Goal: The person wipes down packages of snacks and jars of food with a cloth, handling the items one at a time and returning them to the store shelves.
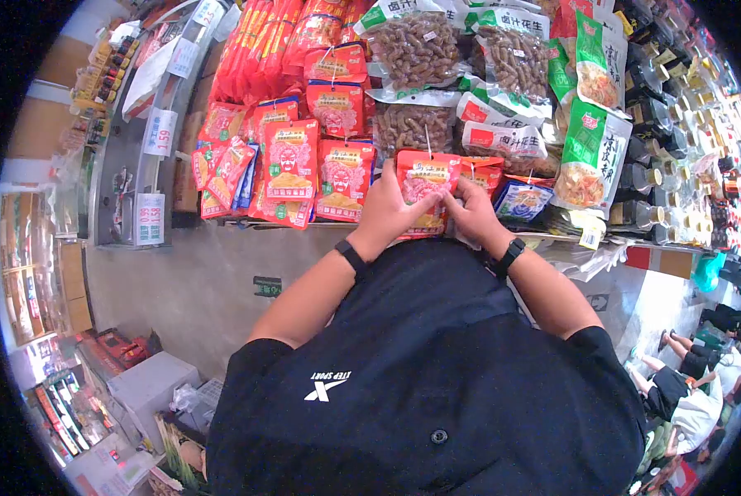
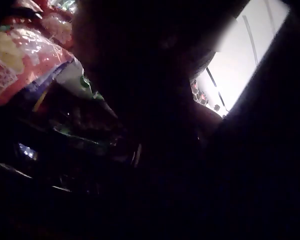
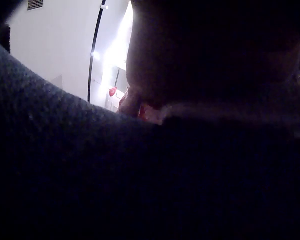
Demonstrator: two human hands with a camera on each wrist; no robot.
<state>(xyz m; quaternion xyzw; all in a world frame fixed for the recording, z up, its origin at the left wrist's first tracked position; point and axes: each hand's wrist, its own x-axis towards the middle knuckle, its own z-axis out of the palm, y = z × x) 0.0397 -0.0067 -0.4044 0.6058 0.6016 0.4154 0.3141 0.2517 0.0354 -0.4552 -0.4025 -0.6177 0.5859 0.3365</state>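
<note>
Left hand (image 1: 391, 211) and right hand (image 1: 478, 217) both engaged on one red packet (image 1: 427, 169), head view. Left hand at its left side, thumb laid across the front; right hand at its right side, thumb tip also on the front, near the left thumb. Grip: held between the two hands, fingers partly hidden behind it. Packet location: front of the display, directly ahead of the person's black shirt (image 1: 437, 355). A white hook (image 1: 428, 138) shows at its top edge; cannot tell whether the packet hangs from it.

Left of the hands: red packets (image 1: 292, 169) in overlapping rows, some on hooks. Right of the hands: blue packet (image 1: 523, 201), then green-and-white bags (image 1: 587, 149). Behind: peanut bags (image 1: 412, 51), clear-fronted, brown contents. Far right: bottles (image 1: 635, 178), dark with pale caps.

Each wrist carries a dark band, left band (image 1: 351, 258) and right band (image 1: 511, 255). Price tags (image 1: 150, 219) on the rack at left; grey floor (image 1: 180, 269) below. Seated people (image 1: 689, 405) at lower right.

Wrist views mostly dark. Left: red packaging at upper left, bright white patch at upper right. Right: pale surface at upper left; finger positions unreadable.
</note>
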